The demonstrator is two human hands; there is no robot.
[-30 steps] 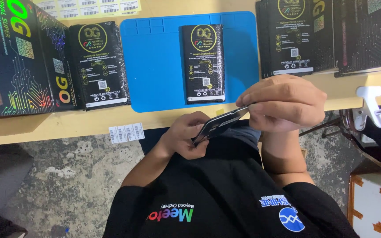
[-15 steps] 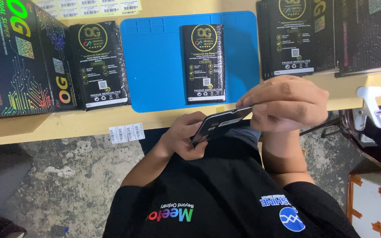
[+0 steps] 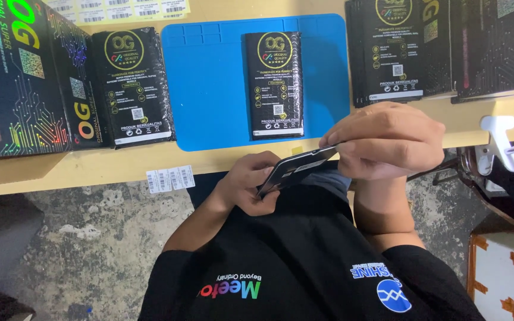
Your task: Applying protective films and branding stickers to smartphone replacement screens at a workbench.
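Both of my hands hold a thin, flat black pack [image 3: 295, 169] just below the table's front edge, above my lap. My left hand [image 3: 248, 187] pinches its lower left end. My right hand [image 3: 385, 139] grips its upper right end from above, with the fingers curled over it. The pack is tilted, and I see mostly its edge. Straight ahead, a black printed pouch [image 3: 273, 83] lies upright on a blue mat [image 3: 209, 89].
A second black pouch [image 3: 131, 86] lies left of the mat, beside a large black box [image 3: 22, 77]. Stacked black pouches and boxes [image 3: 406, 47] stand at the right. A white label strip [image 3: 171, 178] hangs off the wooden table edge [image 3: 60, 172]. A white clamp [image 3: 498, 134] sits far right.
The pack has tipped slightly between my hands, and my right fingers have shifted along its upper end. Everything on the table is where it was.
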